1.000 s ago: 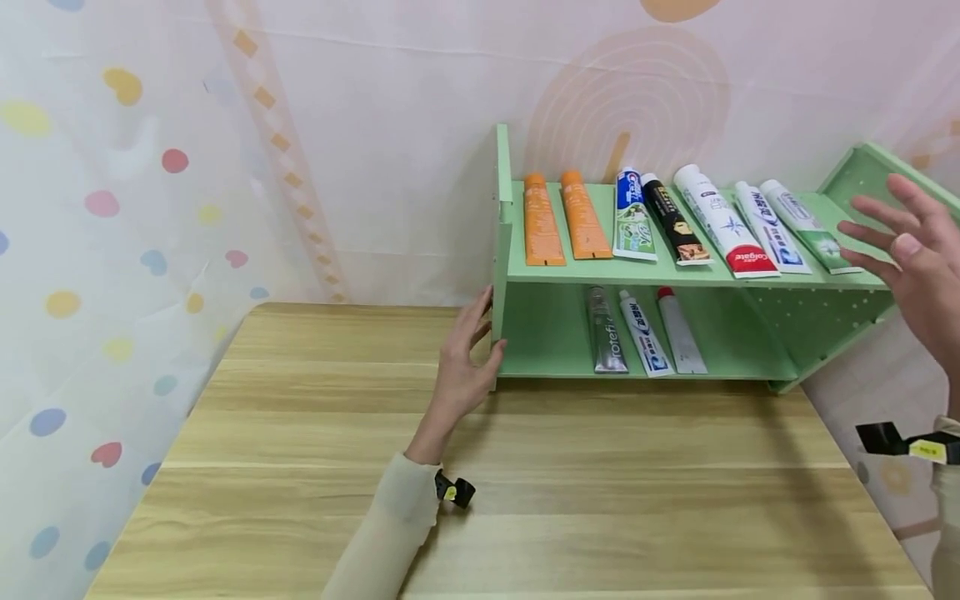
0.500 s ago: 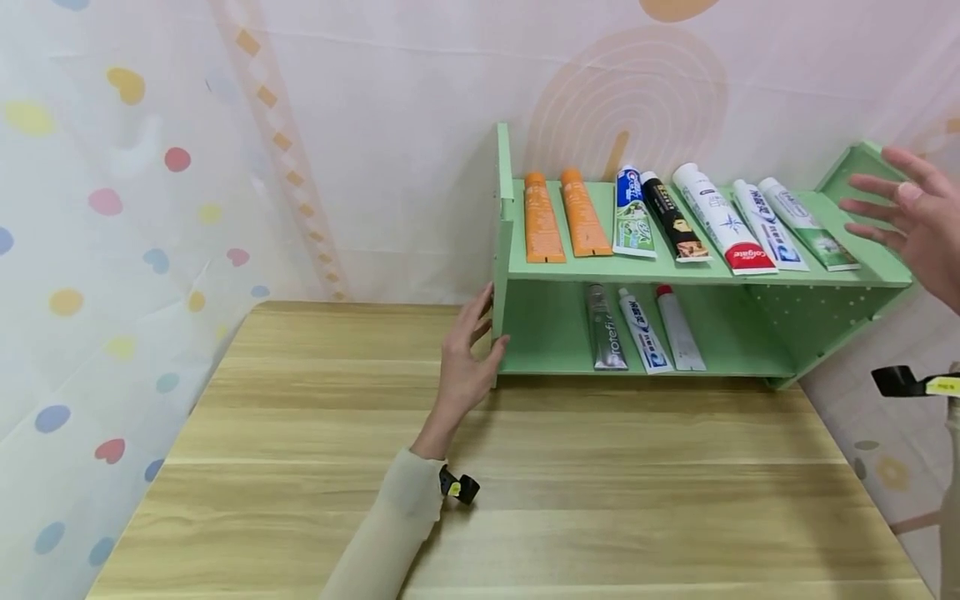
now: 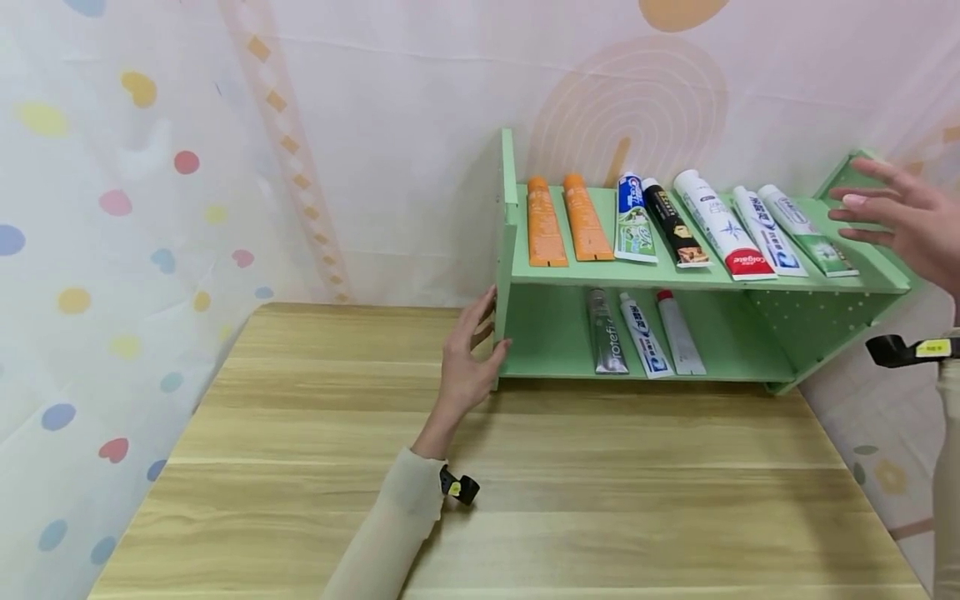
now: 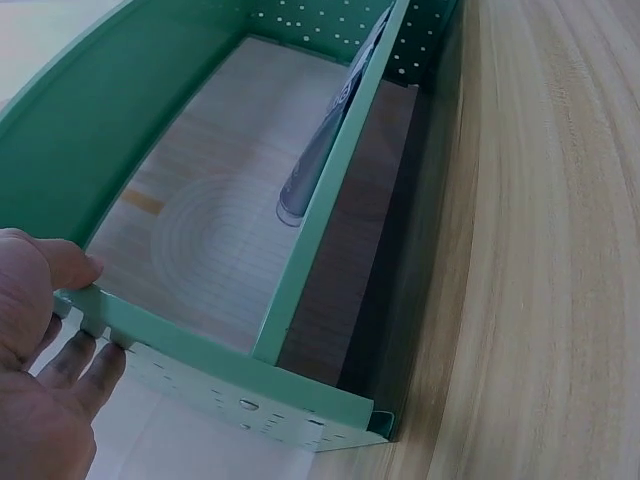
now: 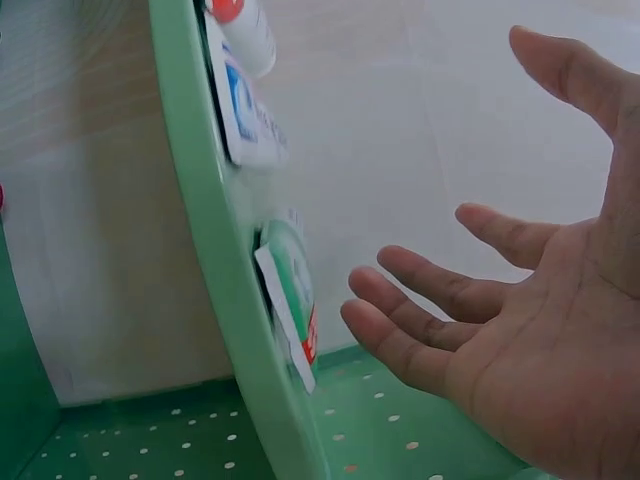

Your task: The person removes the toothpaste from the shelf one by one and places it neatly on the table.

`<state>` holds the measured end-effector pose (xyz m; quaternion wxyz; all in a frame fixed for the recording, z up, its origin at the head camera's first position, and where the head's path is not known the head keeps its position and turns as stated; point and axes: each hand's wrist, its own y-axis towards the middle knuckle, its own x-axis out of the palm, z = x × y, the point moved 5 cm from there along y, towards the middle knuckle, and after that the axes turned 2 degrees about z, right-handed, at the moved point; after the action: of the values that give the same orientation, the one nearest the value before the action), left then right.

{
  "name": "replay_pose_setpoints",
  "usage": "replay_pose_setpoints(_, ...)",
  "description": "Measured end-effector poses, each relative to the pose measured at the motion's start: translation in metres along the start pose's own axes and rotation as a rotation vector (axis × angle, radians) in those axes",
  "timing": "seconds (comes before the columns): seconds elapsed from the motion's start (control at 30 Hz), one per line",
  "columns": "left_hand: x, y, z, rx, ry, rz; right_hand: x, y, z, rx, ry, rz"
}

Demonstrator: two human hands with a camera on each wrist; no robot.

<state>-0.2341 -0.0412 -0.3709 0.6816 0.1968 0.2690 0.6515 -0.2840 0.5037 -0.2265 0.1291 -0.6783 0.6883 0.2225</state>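
A green two-tier shelf (image 3: 570,271) stands at the back of the table. My left hand (image 3: 468,367) holds the front edge of its left side panel, thumb over the edge and fingers on the outer face. The left wrist view shows the same grip by the thumb (image 4: 70,265). Beside the shelf's right end my right hand (image 3: 911,221) hovers with spread fingers, holding nothing. Nearest it on the upper tier lies a green-and-white toothpaste tube (image 3: 813,233). Further left lie a red-and-white Colgate tube (image 3: 723,223), a black tube (image 3: 675,221) and two orange tubes (image 3: 546,223).
On the lower tier lie a grey Protefix tube (image 3: 606,333), a white-and-blue tube (image 3: 645,333) and a plain tube with a red cap (image 3: 681,333). A wooden table (image 3: 600,483) extends in front. Behind is a patterned cloth wall (image 3: 405,167).
My right hand has risen slightly and turned sideways near the shelf's right end, fingers still spread. My left hand stays on the side panel. The tubes keep their places.
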Motion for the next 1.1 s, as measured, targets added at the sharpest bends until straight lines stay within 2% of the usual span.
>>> replay_pose_setpoints(0.17, 0.0, 0.0, -0.001, -0.002, 0.001, -0.01, 0.021, -0.012, -0.029, 0.074, -0.127, -0.002)
replay_pose_setpoints(0.23, 0.0, 0.001, -0.001, 0.0, 0.006, -0.008, 0.025, -0.014, -0.034, 0.09, -0.131, -0.027)
replay_pose_setpoints(0.27, 0.0, 0.001, 0.0, 0.002, 0.005, -0.006, 0.027, -0.013, -0.037, 0.103, -0.181, -0.049)
replay_pose_setpoints(0.47, -0.001, 0.0, 0.0, 0.007, 0.002, 0.002, 0.029, -0.004, -0.032, 0.263, -0.407, -0.139)
replay_pose_setpoints(0.57, -0.001, 0.0, 0.001, 0.004, 0.001, 0.0, 0.031, -0.002, -0.029, 0.304, -0.441, -0.166)
replay_pose_setpoints(1.1, 0.0, 0.0, 0.003, -0.019, -0.001, -0.01, 0.037, 0.003, -0.034, 0.33, -0.518, -0.194)
